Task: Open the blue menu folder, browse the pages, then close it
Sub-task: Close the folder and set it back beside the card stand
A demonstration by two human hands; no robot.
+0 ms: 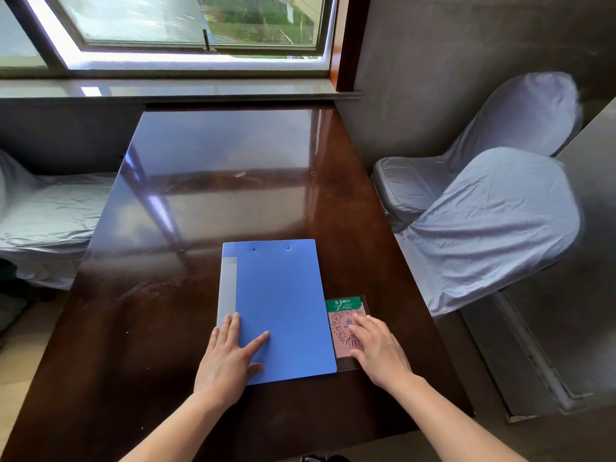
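The blue menu folder (280,305) lies closed and flat on the dark wooden table (200,195), near its front edge, with a grey spine strip along its left side. My left hand (230,361) rests palm down on the folder's lower left corner, fingers spread. Just right of the folder my right hand (376,351) lies with fingers apart on a pink and green QR-code card (343,325) stuck to the table. Neither hand grips anything.
Chairs under grey cloth covers stand to the right (483,228) and to the left (46,208) of the table. A window (186,28) with a stone sill runs behind the table's far edge. A grey wall is at the back right.
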